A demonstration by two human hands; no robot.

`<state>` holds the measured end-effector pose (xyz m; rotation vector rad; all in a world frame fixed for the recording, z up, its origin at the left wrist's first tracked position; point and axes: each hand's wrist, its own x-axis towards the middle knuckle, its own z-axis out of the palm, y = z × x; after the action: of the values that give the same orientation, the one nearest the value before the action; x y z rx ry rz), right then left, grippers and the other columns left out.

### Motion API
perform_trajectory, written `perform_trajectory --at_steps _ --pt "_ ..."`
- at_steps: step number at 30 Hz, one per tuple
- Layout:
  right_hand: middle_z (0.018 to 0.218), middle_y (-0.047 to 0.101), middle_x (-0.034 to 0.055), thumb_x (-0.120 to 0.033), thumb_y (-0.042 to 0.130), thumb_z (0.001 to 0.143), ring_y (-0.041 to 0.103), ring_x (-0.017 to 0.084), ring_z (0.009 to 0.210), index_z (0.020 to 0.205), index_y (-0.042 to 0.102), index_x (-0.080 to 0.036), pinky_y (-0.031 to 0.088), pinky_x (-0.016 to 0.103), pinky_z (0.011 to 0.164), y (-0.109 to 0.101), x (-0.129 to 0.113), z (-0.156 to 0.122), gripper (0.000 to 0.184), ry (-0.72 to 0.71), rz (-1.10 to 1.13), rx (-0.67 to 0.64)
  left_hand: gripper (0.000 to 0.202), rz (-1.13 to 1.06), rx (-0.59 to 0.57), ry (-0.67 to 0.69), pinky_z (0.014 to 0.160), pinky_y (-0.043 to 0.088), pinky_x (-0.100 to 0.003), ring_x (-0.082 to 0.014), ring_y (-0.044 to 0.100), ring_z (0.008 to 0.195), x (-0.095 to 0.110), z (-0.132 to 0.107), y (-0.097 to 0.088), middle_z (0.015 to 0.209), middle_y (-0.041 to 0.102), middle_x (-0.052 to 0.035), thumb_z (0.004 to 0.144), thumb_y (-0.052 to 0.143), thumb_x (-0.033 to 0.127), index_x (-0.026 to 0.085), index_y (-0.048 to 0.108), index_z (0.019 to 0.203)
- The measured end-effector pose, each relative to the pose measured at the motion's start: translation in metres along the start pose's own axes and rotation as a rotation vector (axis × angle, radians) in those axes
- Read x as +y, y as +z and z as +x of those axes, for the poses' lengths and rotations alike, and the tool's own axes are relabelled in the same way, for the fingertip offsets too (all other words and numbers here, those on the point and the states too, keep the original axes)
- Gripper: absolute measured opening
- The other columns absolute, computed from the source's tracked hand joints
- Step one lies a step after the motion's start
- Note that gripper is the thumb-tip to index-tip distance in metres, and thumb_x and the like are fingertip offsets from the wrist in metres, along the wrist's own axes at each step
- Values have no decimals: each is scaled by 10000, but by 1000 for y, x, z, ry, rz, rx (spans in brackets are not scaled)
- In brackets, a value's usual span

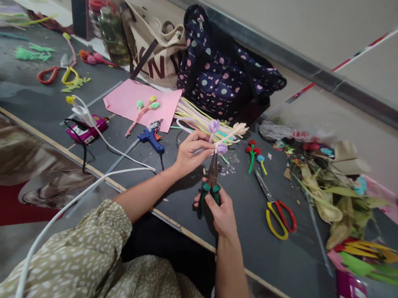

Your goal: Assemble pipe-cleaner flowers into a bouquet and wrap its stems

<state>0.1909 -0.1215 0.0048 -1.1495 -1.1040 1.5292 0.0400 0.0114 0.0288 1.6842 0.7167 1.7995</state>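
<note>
Between thumb and fingers, my left hand (194, 152) pinches a small pipe-cleaner flower stem. Two fuzzy purple blooms (214, 126) and a peach one (240, 130) stick out around the fingertips. My right hand (220, 209) is wrapped round the green handles of a pair of pliers (212, 179), jaws pointing up. The jaw tips meet the stem just below the lower purple bloom; whether they bite on it I cannot tell. Behind the hands lies a bundle of pale pipe cleaners (196, 112). Purple clippings (228, 170) are scattered to the right of the pliers.
Scissors (278, 213) lie at right, near small red-and-green pipe-cleaner flowers (252, 150). A blue glue gun (152, 139) and pink sheet (124, 99) are at left. White cable (122, 171) crosses the table edge. Two bags (221, 73) stand behind; dried husks (345, 204) pile at right.
</note>
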Motion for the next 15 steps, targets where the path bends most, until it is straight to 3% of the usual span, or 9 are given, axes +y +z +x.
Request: perform_trajectory --at_steps 8,15 --pt "772 704 38 -336 629 896 655 149 617 1278 554 -188 553 311 621 1 -2 -1 416 14 56 -36 98 -41 3 -58 812 490 -322 -161 603 875 1 0 0 891 618 -44 795 730 298 212 756 835" --pt "744 673 31 -322 629 896 640 154 587 1280 538 -199 523 300 561 -2 -3 -3 414 85 268 -163 117 -93 5 -111 833 491 -341 -167 604 889 -1 -1 0 905 624 -45 782 743 322 220 760 834"
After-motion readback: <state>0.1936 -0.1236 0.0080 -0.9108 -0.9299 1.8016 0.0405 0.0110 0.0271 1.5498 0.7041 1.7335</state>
